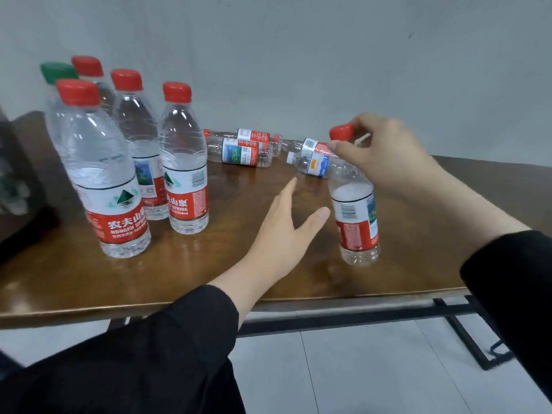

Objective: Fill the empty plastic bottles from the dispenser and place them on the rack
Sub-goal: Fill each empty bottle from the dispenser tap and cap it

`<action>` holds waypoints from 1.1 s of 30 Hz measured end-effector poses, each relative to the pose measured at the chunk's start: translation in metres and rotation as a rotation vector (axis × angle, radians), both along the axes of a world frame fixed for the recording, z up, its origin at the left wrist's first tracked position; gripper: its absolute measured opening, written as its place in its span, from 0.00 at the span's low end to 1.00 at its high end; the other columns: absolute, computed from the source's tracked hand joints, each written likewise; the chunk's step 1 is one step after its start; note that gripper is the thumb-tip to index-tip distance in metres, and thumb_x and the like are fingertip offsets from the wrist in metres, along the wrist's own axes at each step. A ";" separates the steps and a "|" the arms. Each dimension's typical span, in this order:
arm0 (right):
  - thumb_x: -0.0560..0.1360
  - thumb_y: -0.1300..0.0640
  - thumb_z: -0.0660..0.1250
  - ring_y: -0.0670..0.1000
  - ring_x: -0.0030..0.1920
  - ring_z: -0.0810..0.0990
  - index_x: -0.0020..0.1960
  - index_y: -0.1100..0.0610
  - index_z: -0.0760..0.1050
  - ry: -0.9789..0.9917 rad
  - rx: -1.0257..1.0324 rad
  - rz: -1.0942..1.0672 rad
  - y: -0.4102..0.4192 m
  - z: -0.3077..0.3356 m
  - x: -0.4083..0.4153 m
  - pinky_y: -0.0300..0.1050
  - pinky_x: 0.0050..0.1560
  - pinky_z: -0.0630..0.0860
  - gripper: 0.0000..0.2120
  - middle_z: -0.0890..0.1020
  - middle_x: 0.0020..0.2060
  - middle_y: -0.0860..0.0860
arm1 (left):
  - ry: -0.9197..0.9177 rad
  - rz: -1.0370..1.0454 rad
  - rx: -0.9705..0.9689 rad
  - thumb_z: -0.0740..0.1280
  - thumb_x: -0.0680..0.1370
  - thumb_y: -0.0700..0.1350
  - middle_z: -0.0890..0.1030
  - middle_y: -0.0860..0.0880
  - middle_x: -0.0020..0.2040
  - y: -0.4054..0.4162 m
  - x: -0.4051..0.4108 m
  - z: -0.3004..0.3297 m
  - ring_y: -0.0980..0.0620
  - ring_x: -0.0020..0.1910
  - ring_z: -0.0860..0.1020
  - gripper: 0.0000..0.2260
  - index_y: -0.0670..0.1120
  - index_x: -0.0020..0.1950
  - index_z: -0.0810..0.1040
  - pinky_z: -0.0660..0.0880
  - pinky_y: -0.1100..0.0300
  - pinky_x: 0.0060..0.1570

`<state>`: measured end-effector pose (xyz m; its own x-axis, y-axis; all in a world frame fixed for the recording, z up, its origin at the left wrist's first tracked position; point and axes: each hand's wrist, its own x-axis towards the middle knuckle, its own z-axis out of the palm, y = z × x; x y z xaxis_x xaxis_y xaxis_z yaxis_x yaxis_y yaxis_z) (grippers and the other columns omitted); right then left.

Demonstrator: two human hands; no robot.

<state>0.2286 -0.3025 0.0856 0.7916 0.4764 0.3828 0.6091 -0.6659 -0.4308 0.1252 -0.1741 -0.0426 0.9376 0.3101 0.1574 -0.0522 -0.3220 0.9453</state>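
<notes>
right hand on the cap, left hand waiting beside it

a filled bottle [355, 204] is standing upright on the brown table [209, 264], toward its right front. the right hand [385, 156] is coming down over the top of it, thumb and fingers curling round the red cap [341, 132] and pinching it. the left hand [283, 228] is hovering just left of the bottle, fingers straight and thumb spread wide, holding nothing and not touching the bottle. both arms are wearing black sleeves [167, 348].

on the left of the table a group of capped bottles is standing upright close together: the nearest red-capped one [101, 180], another [183, 162] just to its right, one [134, 135] between and behind them, a further red cap [87, 66] at the back, and a green cap [57, 72] beside it. their bodies are looking clear and possibly full, though the water level is hard to read through the blur.

at the far edge, near the grey backdrop [298, 55], empty bottles are lying on their sides: two with red labels [242, 149] touching each other, and a white-capped one with a blue label [310, 162] lying just behind the gripped bottle. a dark object [18, 174] is sitting at the far left, too cropped to tell what it is.
</notes>
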 end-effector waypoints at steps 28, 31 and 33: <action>0.78 0.37 0.60 0.42 0.47 0.80 0.53 0.43 0.78 0.276 -0.281 1.060 0.196 -0.048 -0.288 0.41 0.50 0.75 0.13 0.82 0.45 0.41 | 0.078 0.246 -0.293 0.78 0.67 0.51 0.85 0.50 0.53 0.140 -0.373 -0.032 0.50 0.52 0.84 0.28 0.65 0.65 0.75 0.79 0.50 0.56; 0.77 0.35 0.59 0.40 0.39 0.79 0.46 0.43 0.80 0.184 -0.328 0.948 0.217 -0.053 -0.303 0.45 0.42 0.76 0.16 0.82 0.38 0.40 | 0.130 0.360 -0.220 0.78 0.68 0.54 0.84 0.54 0.55 0.151 -0.386 -0.039 0.51 0.55 0.84 0.28 0.69 0.64 0.73 0.80 0.48 0.59; 0.75 0.31 0.61 0.41 0.31 0.75 0.39 0.46 0.80 0.151 -0.311 0.877 0.230 -0.056 -0.314 0.39 0.32 0.69 0.21 0.79 0.29 0.40 | 0.127 0.404 -0.215 0.78 0.68 0.55 0.83 0.57 0.57 0.153 -0.391 -0.044 0.53 0.56 0.84 0.29 0.72 0.65 0.71 0.80 0.48 0.60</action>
